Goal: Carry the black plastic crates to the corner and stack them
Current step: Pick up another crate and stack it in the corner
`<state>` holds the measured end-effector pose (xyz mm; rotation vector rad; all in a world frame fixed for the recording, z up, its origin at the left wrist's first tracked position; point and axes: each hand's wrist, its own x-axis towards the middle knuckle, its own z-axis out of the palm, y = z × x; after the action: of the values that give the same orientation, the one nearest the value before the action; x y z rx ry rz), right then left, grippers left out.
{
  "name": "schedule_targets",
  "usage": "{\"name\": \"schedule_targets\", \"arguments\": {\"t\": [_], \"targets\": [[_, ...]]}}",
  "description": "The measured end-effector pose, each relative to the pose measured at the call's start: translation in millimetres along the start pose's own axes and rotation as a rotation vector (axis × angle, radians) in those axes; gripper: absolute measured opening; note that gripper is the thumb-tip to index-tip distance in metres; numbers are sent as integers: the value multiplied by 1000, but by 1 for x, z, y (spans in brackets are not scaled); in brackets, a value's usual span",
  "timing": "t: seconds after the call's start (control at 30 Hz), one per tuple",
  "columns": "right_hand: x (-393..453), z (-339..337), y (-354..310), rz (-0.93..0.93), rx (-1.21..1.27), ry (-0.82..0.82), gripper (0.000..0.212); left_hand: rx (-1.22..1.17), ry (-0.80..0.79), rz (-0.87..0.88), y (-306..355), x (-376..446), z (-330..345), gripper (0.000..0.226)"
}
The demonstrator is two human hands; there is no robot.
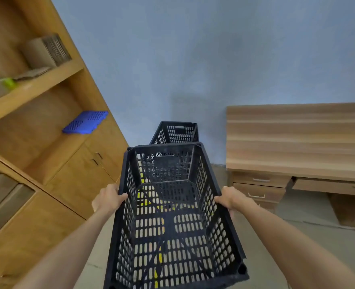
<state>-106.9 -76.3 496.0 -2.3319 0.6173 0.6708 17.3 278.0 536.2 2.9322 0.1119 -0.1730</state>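
Note:
I carry an empty black perforated plastic crate [172,217] in front of me, above the floor. My left hand [107,198] grips its left rim and my right hand [228,200] grips its right rim, thumbs over the top edge. A second black crate [177,132] stands on the floor ahead, in the corner against the blue-grey wall, partly hidden behind the carried one. Yellow floor markings show through the carried crate's holes.
A tall wooden shelf unit [47,142] with cupboard doors stands on the left, holding cardboard and a blue perforated tray [84,122]. A wooden desk [297,142] with drawers stands on the right. The crate in the corner sits in the gap between them.

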Motion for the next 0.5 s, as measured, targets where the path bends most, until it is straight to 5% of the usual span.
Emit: {"name": "schedule_targets", "arguments": {"t": [0.5], "targets": [[144, -94, -120, 65, -107, 23, 34, -56, -47, 168, 48, 228, -26, 32]]}}
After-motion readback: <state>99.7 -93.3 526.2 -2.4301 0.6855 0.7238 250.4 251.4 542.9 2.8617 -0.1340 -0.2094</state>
